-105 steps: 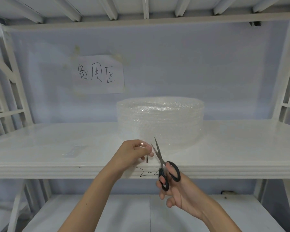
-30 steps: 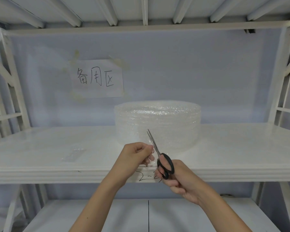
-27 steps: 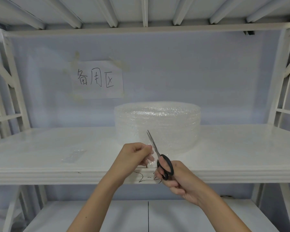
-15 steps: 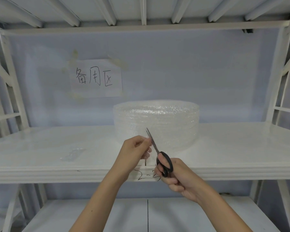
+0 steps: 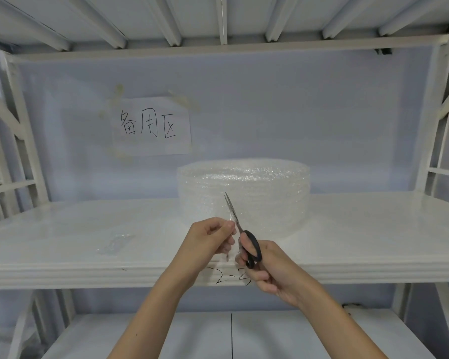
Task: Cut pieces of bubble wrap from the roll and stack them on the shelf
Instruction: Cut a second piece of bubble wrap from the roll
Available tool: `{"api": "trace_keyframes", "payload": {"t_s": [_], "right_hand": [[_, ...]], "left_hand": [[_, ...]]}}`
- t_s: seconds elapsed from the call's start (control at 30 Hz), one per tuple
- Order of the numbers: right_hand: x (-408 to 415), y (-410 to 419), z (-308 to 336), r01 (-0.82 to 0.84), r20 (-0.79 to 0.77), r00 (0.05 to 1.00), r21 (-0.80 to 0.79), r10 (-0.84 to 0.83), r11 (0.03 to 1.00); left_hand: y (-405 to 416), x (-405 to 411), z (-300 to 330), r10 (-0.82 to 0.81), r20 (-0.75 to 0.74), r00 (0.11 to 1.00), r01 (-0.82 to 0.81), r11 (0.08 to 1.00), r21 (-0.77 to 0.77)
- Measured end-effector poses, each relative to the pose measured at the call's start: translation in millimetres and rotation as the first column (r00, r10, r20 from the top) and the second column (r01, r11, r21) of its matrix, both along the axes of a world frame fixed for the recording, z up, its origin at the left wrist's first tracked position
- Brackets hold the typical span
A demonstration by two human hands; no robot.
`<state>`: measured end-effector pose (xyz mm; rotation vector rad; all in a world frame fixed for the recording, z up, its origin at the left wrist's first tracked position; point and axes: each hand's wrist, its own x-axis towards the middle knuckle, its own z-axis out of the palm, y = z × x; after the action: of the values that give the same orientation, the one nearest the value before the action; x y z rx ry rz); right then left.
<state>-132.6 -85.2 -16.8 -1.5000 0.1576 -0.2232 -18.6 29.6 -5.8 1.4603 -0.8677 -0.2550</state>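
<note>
The left hand (image 5: 208, 240) pinches the loose bubble wrap strip (image 5: 231, 229); the right hand (image 5: 265, 265) grips black scissors (image 5: 240, 230), blades nearly closed on the film at its 11 o'clock; the clear strip could slip or tear crooked if tension drops — one roll (image 5: 244, 195) at 12 o'clock on the shelf (image 5: 373, 229); one cut piece (image 5: 116, 242) at 9 o'clock — one pair of scissors

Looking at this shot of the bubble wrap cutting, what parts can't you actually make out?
Head view only:
- The strip pinched by the left hand: clear film, its edges and length are lost against the roll.
- Scissors: the right hand covers most of the handles; whether the blades are through the wrap is unclear.
- Cut pieces on the shelf: the faint clear patch is too transparent to count.
- Both elbows: cut off by the bottom edge.
</note>
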Motion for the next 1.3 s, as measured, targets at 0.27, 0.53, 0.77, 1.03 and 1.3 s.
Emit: {"api": "trace_keyframes", "payload": {"t_s": [0.27, 0.53, 0.77, 1.03, 1.3], "right_hand": [[9, -4, 6, 0.013, 0.043, 0.999, -0.007, -0.012, 1.000], [14, -3, 1, 0.026, 0.057, 0.998, 0.001, -0.026, 1.000], [16, -1, -1, 0.041, 0.062, 0.997, -0.019, -0.040, 0.999], [7, 0, 9, -0.030, -0.017, 0.999, 0.027, 0.030, 0.999], [13, -2, 11, 0.003, 0.033, 0.999, -0.014, -0.003, 1.000]], "left_hand": [[3, -1, 3, -0.088, 0.016, 0.996, 0.088, 0.996, 0.024], [6, 2, 8, 0.008, 0.055, 0.998, -0.012, 0.997, 0.075], [-1, 1, 24, 0.211, 0.100, 0.972, -0.209, 0.977, -0.036], [-10, 7, 16, 0.193, 0.072, 0.979, -0.185, 0.977, -0.105], [-8, 9, 18, 0.184, 0.090, 0.979, -0.175, 0.979, -0.103]]}}
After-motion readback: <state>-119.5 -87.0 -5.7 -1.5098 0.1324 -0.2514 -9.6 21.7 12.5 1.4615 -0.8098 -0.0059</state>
